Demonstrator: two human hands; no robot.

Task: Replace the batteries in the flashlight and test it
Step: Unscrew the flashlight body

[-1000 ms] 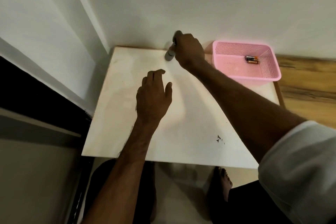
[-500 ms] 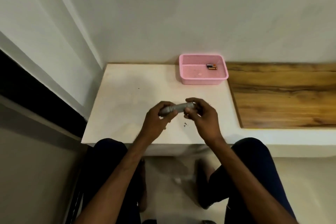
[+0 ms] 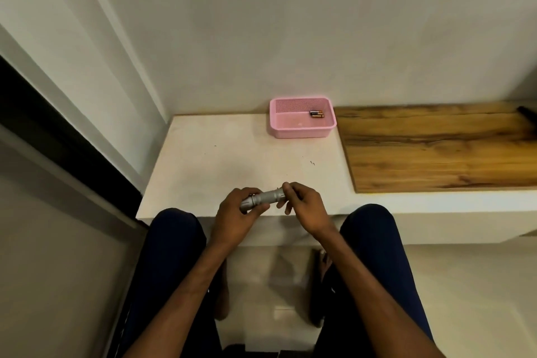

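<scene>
A small grey metal flashlight lies across both hands, above the front edge of the white table. My left hand wraps around its left, wider end. The fingertips of my right hand pinch its right end. At the back of the table a pink plastic basket holds two dark batteries with copper-coloured ends, lying side by side in its far right corner.
A wooden board covers the counter to the right of the white table. White walls stand close behind and to the left. My knees in dark trousers sit under the table's front edge.
One second ago my right hand gripped the flashlight at the back of the table beside the basket. It has come back to the front edge, where both hands now hold it.
</scene>
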